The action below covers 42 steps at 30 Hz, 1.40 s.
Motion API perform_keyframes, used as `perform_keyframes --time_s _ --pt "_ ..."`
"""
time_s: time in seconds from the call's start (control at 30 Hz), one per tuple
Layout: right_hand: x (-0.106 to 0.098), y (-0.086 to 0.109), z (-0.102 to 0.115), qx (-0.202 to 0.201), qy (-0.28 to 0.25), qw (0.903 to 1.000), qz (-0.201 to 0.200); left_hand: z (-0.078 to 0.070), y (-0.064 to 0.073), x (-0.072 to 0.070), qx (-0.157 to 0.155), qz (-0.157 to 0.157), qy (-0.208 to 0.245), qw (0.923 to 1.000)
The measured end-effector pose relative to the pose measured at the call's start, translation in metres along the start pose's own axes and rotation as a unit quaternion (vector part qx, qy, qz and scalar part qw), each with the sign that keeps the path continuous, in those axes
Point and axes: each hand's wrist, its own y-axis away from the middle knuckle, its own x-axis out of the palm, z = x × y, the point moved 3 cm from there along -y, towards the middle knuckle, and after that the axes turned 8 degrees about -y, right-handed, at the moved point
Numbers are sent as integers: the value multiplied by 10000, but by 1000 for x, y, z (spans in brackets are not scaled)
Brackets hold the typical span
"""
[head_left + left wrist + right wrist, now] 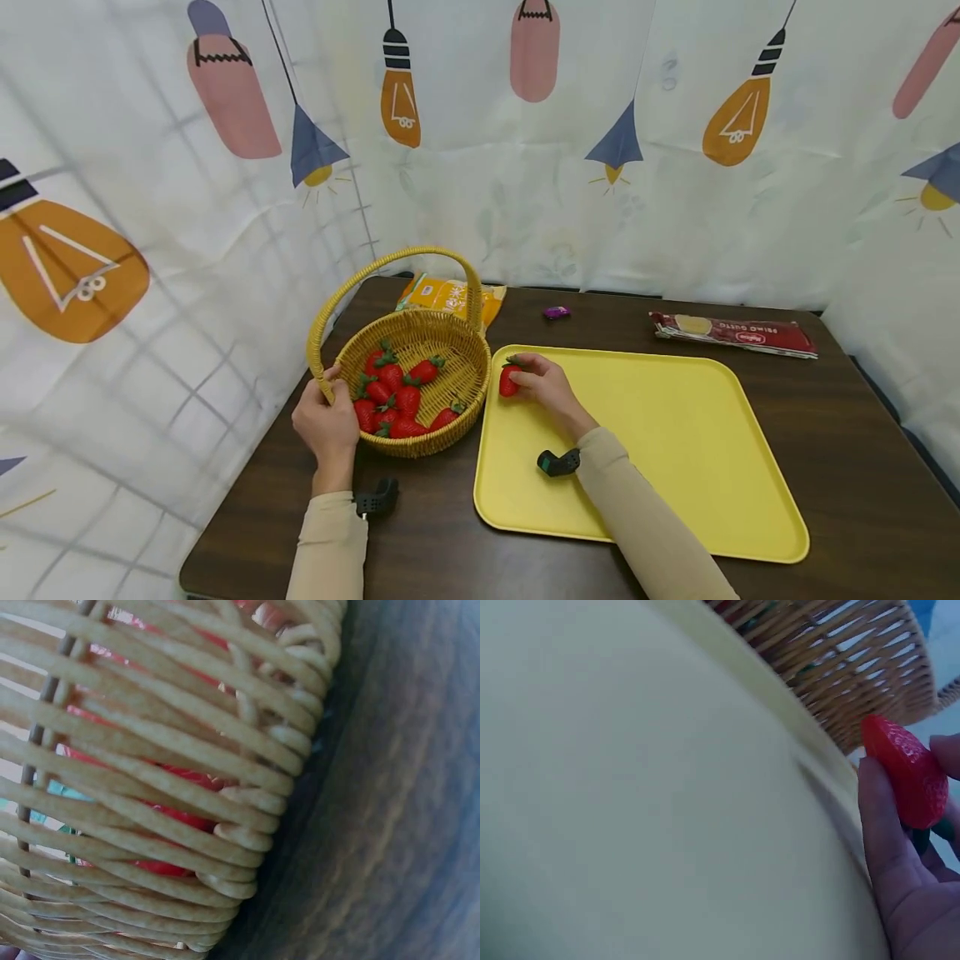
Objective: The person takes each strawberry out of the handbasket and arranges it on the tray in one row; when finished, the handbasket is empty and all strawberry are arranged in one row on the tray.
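Observation:
A yellow wicker basket (450, 433) with a tall arched handle holds several red strawberries (407, 400) with green leaves. My left hand (327, 421) grips the basket at the left base of its handle. In the left wrist view, the woven side (172, 735) fills the frame, and red shows through the gaps. Between thumb and fingers, my right hand (551, 390) pinches one strawberry (509, 380) over the upper left corner of the yellow tray (645, 450). The right wrist view shows this strawberry (907, 769) held at its sides, its leaves toward the palm.
Behind the basket lies an orange and yellow snack packet (442, 295). A small purple wrapped sweet (557, 312) sits beyond the tray, and a dark red packet (735, 333) lies at the back right. Patterned curtains (480, 192) border the dark wooden table (435, 533).

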Motion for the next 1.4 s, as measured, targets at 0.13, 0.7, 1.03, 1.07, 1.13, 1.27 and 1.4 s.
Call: perform_keyframes --time_s 0.13,0.7,1.03,1.07,1.13,1.27,1.4 --pt "2 1 -2 -29 552 9982 211 0 0 1 -42 3 116 9999" --pt "8 4 -5 -158 1547 9868 457 1 3 0 -236 54 185 9995" --pt "6 8 -2 -219 2210 9743 367 -1 4 0 -157 -14 161 9997" --pt "6 8 -2 -230 2284 9727 344 -2 3 1 -133 -10 154 9998" --pt "5 8 -1 -252 2390 9702 299 -2 3 2 -103 2 155 9998" --pt "6 8 0 -298 2418 9692 373 -2 2 2 -110 -9 189 9998" --pt "8 9 0 -308 2369 9701 424 -1 2 0 -151 14 211 9997"
